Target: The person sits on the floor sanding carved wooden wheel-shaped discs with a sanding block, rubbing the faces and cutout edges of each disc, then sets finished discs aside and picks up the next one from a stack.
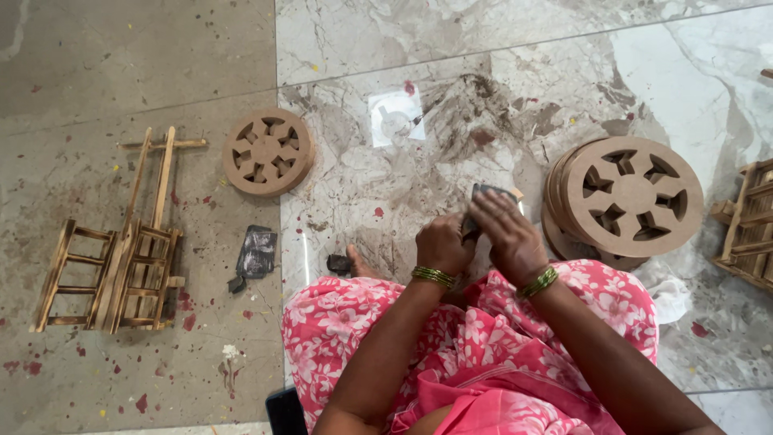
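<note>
While pinched between both hands (pixel 475 238), sandpaper (pixel 489 193) just above fingertips.

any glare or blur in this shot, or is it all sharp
Head view: mostly sharp, with soft, even light; pale glare on the marble floor at upper right; the left hand and right hand are crisp, the small wheel and wooden frame clear.
</note>
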{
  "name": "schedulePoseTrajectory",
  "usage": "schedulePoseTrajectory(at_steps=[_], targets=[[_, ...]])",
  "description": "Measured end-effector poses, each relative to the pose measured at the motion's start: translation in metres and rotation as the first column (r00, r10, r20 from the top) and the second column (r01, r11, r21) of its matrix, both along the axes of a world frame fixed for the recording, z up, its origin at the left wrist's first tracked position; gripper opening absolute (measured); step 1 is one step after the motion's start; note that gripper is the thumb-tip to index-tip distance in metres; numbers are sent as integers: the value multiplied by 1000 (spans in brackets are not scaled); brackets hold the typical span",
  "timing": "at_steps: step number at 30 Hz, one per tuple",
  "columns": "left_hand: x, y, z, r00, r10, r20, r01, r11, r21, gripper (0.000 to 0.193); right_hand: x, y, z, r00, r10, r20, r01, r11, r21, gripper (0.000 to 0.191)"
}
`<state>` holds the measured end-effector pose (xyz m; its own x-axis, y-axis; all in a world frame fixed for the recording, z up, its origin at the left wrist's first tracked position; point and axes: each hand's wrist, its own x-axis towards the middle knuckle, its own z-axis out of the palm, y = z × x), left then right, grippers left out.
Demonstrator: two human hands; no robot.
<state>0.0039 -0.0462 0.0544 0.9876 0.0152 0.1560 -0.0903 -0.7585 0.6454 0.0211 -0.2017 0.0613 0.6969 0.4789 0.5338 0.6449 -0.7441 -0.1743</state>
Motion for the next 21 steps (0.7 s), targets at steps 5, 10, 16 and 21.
schedulePoseTrajectory(at_steps=[5, 10, 16, 21], targets=[[-11, 4, 5, 995, -22, 94, 20, 1000, 16, 35, 19, -19, 0, 945, -120, -304, 210, 936, 284, 59], [-8, 2, 9, 997, 0, 82, 0, 1000, -4, 35, 26, -22, 4, 795, -212, -568, 393, 894, 217, 60], [2, -2, 7, 997, 74, 23, -73, 997, -36, 23, -7, 3, 1, 999, 18, 44, -19, 1000, 22, 56], [-5, 7, 1, 997, 20, 70, -20, 1000, -6, 34, 6, -6, 5, 993, -63, -104, 84, 975, 208, 58]])
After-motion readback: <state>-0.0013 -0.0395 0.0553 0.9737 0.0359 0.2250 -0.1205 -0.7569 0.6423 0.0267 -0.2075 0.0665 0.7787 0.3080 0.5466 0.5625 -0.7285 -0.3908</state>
